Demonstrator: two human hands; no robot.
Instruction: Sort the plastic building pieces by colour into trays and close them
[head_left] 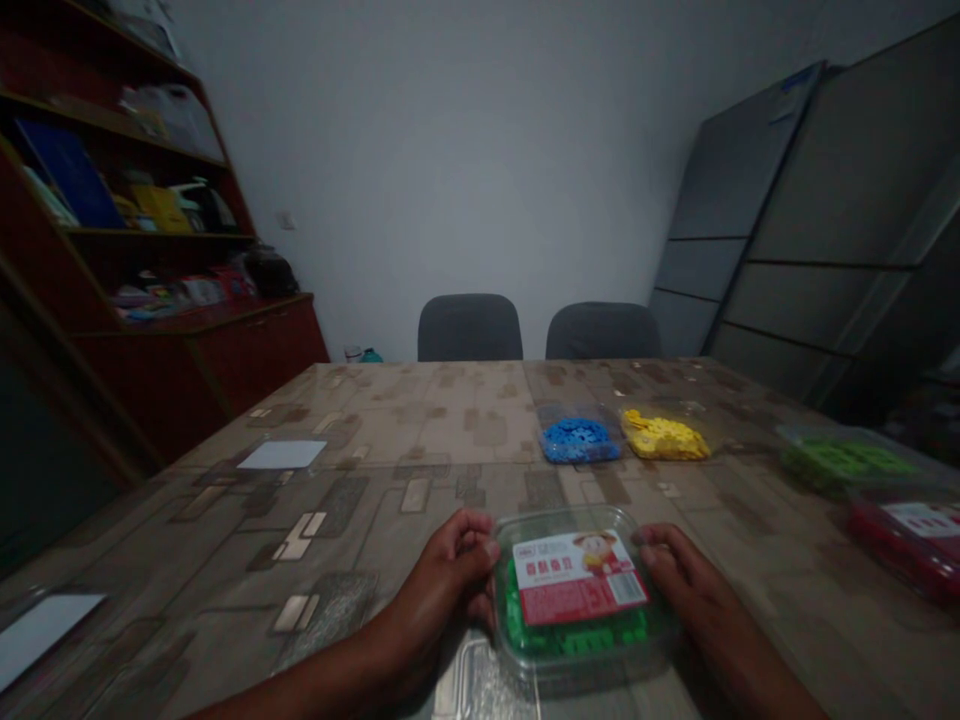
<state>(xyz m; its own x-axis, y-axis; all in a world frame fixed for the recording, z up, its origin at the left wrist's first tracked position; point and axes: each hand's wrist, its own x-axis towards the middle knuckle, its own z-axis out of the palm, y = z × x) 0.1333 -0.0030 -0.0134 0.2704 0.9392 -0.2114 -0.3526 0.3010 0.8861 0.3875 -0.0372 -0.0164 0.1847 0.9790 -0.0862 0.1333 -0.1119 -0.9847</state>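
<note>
A clear plastic box (582, 640) with a red and white label on its lid is at the near middle of the table, with green pieces showing inside. My left hand (461, 570) grips its left side, thumb near the lid's rim. On the opposite side, my right hand (679, 570) has its thumb and fingers closed on the upper right edge. The fingers under the box are partly hidden. Beyond it lie a clear container of blue pieces (579, 440) and, beside that, one of yellow pieces (666, 436).
At the right are a clear box of light green pieces (847, 458) and a red-filled box (911, 540) with a label. White cards (282, 454) lie on the left of the patterned table (420, 430). Two grey chairs (470, 328) stand behind the far edge.
</note>
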